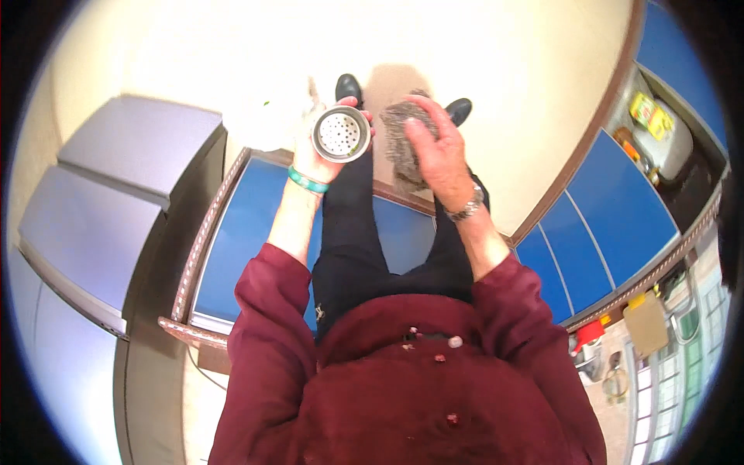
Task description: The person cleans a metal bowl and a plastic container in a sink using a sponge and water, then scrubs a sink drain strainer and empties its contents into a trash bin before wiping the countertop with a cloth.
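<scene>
Round and metallic, a perforated strainer (339, 132) rests in my left hand (325, 165), with its holed face toward me. A small green scrap (353, 149) clings inside its rim. My right hand (440, 152) grips a crumpled grey-brown cloth (404, 142), blurred at its edges. Cloth and strainer are apart, with a gap between my two hands. Both hands are held out over the floor in front of my legs.
A grey refrigerator (93, 232) stands at left. Blue cabinets (616, 209) line the right, below a counter holding a yellow packet (651, 114) and bottles (636, 154). More blue cabinet doors (250, 226) are behind my legs. A green scrap (266, 103) lies on the pale floor (523, 116).
</scene>
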{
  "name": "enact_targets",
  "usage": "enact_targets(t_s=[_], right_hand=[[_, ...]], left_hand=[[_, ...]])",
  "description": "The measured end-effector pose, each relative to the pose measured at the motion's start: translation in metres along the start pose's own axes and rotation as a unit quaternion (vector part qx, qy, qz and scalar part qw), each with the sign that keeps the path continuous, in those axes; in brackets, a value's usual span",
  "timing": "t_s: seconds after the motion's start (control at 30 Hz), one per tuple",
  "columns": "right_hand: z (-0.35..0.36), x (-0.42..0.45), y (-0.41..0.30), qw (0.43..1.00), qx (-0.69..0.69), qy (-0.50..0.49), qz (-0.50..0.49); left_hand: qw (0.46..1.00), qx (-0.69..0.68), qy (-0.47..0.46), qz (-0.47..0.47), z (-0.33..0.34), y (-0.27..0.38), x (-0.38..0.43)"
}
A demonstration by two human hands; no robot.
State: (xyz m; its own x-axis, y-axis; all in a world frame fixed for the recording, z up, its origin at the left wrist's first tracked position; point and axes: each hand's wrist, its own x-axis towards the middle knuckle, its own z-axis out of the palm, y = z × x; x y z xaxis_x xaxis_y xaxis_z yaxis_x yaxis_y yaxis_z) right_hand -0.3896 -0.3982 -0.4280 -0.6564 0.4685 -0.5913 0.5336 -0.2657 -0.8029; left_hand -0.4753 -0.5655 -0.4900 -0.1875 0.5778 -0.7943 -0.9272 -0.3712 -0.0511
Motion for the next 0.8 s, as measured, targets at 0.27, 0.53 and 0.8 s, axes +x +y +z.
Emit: enact_targets(t_s=[0.27,0.53,0.8], right_hand=[[-0.195,-0.035,0.022,0.982,0.122,0.14,-0.006],[-0.401,-0.193,0.072,0.819,0.443,0.353,0.092],[-0.504,-0.284,0.042,0.582,0.634,0.509,-0.029]], left_hand=[[0.986,0.113,0.118,-0.036,0.141,-0.13,0.024],[0.953,0.267,-0.055,-0.134,0.292,-0.207,0.009],[0.933,0.331,-0.007,-0.143,0.374,-0.235,0.02]])
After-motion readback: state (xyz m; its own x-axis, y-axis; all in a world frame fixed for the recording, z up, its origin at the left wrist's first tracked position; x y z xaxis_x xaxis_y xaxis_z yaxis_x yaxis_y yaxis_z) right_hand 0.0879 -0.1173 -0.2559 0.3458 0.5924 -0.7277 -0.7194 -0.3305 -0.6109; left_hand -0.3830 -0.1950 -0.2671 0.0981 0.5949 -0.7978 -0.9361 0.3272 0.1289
